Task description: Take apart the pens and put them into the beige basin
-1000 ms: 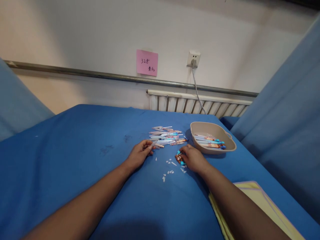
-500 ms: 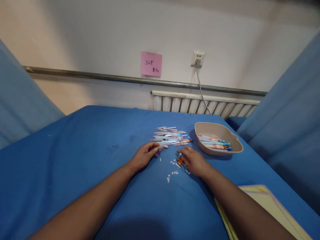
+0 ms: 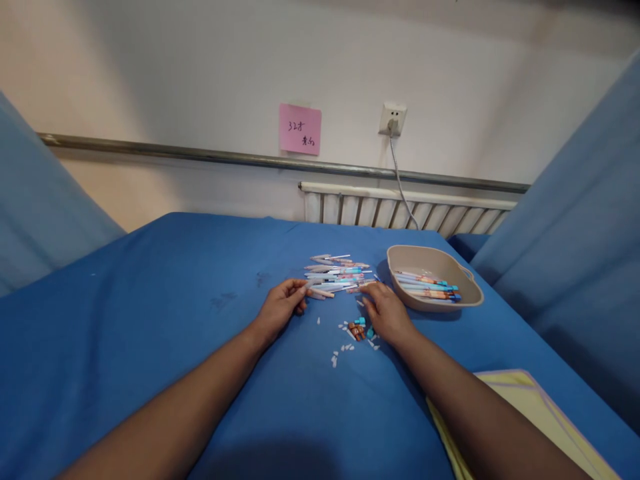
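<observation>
In the head view, my left hand [image 3: 284,305] is closed on a pale, translucent pen barrel [image 3: 311,284] at the left edge of a heap of pen parts [image 3: 343,270]. Thumb and fingers pinch the barrel. My right hand [image 3: 387,313] lies at the heap's right end, fingers stretched out and touching the printed pieces; its thumb stands a little apart. Just below that hand are small orange-brown and turquoise pen caps [image 3: 357,331]. Scattered around them are small white pointed tips [image 3: 347,347], one of them close to my right fingertips.
A beige basket [image 3: 475,293] at the right holds several pens. A yellow cloth [image 3: 525,407] lies under my right forearm on the blue-covered table [image 3: 165,320]. Behind stand a radiator [image 3: 370,203] and a wall socket with a cable [image 3: 393,120]. Blue curtains hang at both sides.
My right hand has moved up from the caps to the right end of the heap, uncovering the caps. My left hand has drawn slightly left and up with the barrel.
</observation>
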The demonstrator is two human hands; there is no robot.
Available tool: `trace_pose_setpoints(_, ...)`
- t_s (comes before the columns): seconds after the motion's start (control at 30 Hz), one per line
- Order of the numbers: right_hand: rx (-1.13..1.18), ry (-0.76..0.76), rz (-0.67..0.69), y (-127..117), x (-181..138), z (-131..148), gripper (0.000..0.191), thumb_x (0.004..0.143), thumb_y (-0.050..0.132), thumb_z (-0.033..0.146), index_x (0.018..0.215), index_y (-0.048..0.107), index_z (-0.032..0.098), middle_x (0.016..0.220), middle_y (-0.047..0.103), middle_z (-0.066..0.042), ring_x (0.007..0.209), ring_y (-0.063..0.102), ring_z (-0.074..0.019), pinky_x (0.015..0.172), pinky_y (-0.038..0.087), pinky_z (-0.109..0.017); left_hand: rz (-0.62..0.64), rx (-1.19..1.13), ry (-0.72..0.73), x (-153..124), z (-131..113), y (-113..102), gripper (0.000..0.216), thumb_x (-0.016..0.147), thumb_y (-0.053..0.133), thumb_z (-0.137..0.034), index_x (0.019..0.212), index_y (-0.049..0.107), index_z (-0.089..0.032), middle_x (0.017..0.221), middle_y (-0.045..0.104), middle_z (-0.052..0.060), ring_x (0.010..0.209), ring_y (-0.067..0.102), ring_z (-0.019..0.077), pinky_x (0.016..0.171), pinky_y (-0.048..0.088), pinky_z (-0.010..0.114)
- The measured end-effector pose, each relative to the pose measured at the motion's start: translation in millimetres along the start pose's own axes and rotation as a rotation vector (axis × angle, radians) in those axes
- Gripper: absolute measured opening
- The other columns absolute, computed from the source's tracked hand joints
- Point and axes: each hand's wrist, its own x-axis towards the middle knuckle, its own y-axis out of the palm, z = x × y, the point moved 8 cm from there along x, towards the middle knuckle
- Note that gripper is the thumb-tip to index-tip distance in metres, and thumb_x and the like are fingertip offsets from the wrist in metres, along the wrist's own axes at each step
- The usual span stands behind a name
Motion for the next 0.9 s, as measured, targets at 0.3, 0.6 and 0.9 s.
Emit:
trace_pose_setpoints(0.3, -0.311, -0.037, 0.220, 29, 38, 26, 0.023, 0.091, 0.044, 0.024, 0.103, 0.063, 0.019, 0.105, 0.063, -0.009, 0.101, 0.051, -0.0224, 0.087, 0.035, -0.032, -0.024, -0.001, -0.010, -1, 0, -2, 0.035, 0.070, 0.065, -0.038, 0.092, 0.059, -0.012, 0.067, 0.060, 0.000, 0.048, 0.049, 0.0074, 0.046, 0.039, 0.020)
trace_pose_setpoints(0.6, -0.345, -0.120, 0.394, 32, 42, 28, 0.019, 0.083, 0.049, 0.016, 0.096, 0.063, 0.018, 0.095, 0.066, -0.010, 0.094, 0.057, -0.0239, 0.079, 0.034, -0.032, -0.010, -0.008, -0.011, 0, 5, -3, 0.033, 0.071, 0.065, -0.037, 0.093, 0.059, -0.012, 0.071, 0.062, 0.001, 0.050, 0.050, 0.0077, 0.046, 0.040, 0.019)
trace_pose_setpoints(0.9, -0.290, -0.149, 0.412, 17, 26, 30, 0.021, 0.086, 0.047, 0.017, 0.101, 0.061, 0.017, 0.100, 0.065, -0.010, 0.096, 0.056, -0.0207, 0.083, 0.035, -0.029, -0.013, -0.050, -0.020, -2, 4, -5, 0.036, 0.069, 0.067, -0.038, 0.093, 0.060, -0.012, 0.070, 0.062, 0.002, 0.049, 0.050, 0.0076, 0.047, 0.039, 0.020)
